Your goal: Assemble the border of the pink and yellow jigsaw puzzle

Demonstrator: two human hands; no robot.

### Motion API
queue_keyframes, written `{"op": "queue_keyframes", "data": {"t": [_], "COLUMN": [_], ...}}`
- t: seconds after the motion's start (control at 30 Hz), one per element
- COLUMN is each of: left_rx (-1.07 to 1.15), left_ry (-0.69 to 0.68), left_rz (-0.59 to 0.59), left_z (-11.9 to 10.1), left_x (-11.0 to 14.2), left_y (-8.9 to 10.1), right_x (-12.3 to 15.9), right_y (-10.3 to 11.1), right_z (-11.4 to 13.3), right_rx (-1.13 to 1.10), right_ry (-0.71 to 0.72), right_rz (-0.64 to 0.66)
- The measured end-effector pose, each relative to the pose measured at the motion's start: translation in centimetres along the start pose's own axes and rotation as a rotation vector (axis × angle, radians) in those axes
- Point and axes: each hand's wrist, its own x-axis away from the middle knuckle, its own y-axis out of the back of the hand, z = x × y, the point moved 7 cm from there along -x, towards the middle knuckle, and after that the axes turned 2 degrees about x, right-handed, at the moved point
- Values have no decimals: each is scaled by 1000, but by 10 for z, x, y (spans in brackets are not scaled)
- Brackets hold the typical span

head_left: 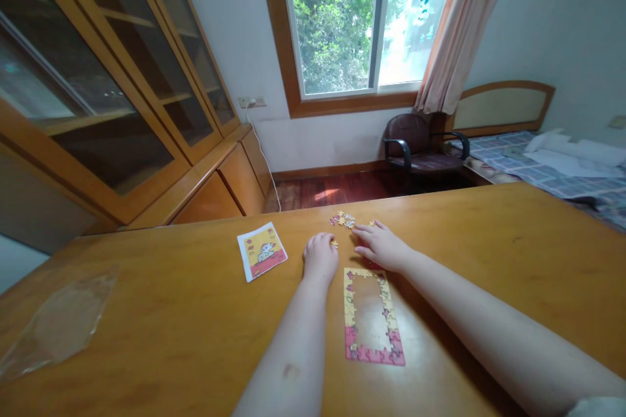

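A puzzle frame (351, 313) of joined yellow and pink jigsaw pieces lies on the table, its middle bare. Beyond it is a small pile of loose jigsaw pieces (343, 219). My left hand (321, 257) rests left of the pile, fingers curled down, with a yellow puzzle piece (334, 244) at its thumb side. Just right of the pile, my right hand (384, 246) is low over the table with fingers apart. A yellow piece (372, 223) shows by its fingertips, and something pink lies partly hidden under the palm.
A picture card (265, 251) with a white cartoon figure lies left of my left hand. Clear plastic film (61, 319) is at the table's left. Past the wooden table (195, 313) stand a glass-doored cabinet (147, 78), an armchair (411, 140) and a bed (562, 163).
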Motion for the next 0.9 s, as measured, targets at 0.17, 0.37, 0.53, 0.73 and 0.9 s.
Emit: {"op": "queue_keyframes", "data": {"t": [0.17, 0.37, 0.53, 0.73, 0.9], "left_rx": [-2, -13, -28, -34, -42], "left_ry": [1, 22, 9, 8, -67], "left_rz": [4, 7, 8, 15, 42], "left_z": [1, 2, 1, 1, -4], "left_x": [0, 1, 1, 1, 4], "left_y": [1, -1, -1, -2, -5], "right_x": [-24, -19, -22, -17, -5], "right_y": [-18, -16, -16, -16, -7], "right_z": [0, 19, 4, 21, 26], "right_rx": [59, -38, 22, -23, -103], "right_ry": [-25, 121, -26, 22, 52], "right_rz": [54, 55, 45, 43, 52]}}
